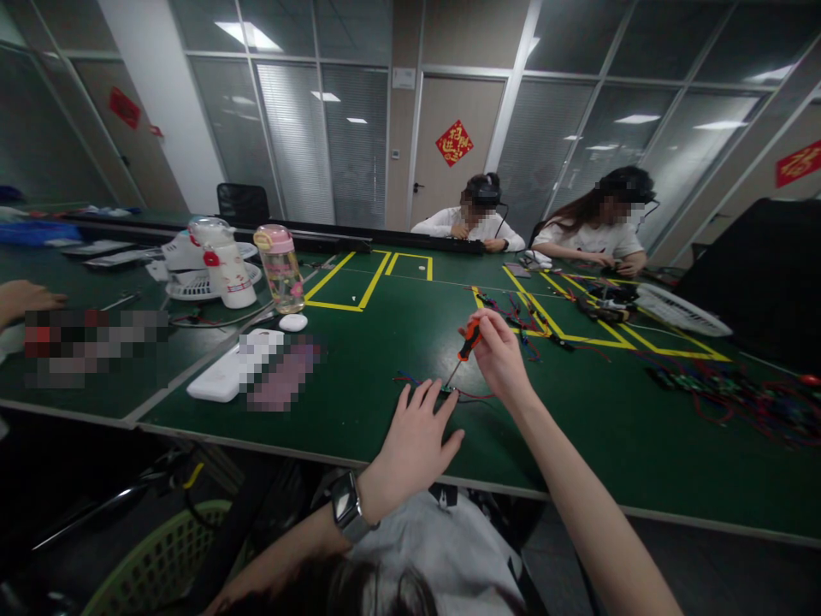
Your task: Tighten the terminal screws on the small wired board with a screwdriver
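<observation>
My right hand point(497, 351) is closed round a small screwdriver with an orange and black handle point(469, 341), held upright with its tip down on a small part point(447, 389) lying on the green table point(385, 342). My left hand point(414, 436) lies flat beside that part, fingers stretched out and pressing near it; a watch sits on its wrist. Thin red and dark wires point(475, 394) run from the part across the table.
Two bottles point(282, 269) and a white fan point(205, 282) stand at left, with a white case point(231, 372) nearer. Wire bundles point(737, 389) lie at right. Two people sit across the table. Another person's hand point(26, 299) rests far left. A green basket point(160, 560) sits below.
</observation>
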Tool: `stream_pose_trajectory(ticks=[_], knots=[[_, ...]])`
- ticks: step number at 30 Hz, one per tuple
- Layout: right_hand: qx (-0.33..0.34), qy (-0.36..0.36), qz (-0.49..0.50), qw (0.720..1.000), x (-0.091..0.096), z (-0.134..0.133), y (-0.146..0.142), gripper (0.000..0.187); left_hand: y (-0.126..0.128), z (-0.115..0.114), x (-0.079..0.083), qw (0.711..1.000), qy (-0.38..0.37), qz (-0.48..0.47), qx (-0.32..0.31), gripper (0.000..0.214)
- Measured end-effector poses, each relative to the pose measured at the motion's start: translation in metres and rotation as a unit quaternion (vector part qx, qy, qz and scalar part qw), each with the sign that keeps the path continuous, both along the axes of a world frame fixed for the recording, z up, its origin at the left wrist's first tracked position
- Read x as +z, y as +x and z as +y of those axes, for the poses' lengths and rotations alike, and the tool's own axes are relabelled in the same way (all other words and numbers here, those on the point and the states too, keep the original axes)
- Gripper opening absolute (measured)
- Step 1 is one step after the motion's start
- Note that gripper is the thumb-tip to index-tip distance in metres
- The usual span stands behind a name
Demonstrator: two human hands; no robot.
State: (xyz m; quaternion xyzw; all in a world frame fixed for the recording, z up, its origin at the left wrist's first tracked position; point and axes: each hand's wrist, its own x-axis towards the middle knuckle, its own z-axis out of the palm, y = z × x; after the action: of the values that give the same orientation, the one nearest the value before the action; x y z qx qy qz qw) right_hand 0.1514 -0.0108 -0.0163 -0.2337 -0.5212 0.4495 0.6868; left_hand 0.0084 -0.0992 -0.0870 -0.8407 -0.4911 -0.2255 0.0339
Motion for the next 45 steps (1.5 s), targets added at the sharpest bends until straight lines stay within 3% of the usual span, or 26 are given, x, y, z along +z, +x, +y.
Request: stream_pose_trajectory(ticks=[8,20,29,45], knots=[[0.025,0.039,-0.036,0.998,0.0013,-0.0015,-0.0003,0.023,-0.0001,-0.0008,-0.0005,1.0,0.004,0.002,0.002,0.049],[0.022,0.021,0.01,0.999,-0.0023,-0.0001,-0.0028,0.019,0.0002,0.0,-0.0013,1.0,0.005,-0.002,-0.003,0.049],[0.082,0.017,0.0,0.996,0.0016,-0.0035,-0.0014,0.02,0.0,-0.0014,0.0004,1.0,0.006,-0.005,-0.003,0.049],[0.064,0.02,0.002,0.998,0.0029,-0.0055,-0.0038,0.018,-0.0004,-0.0009,-0.0005,1.0,0.014,-0.003,-0.001,0.05]])
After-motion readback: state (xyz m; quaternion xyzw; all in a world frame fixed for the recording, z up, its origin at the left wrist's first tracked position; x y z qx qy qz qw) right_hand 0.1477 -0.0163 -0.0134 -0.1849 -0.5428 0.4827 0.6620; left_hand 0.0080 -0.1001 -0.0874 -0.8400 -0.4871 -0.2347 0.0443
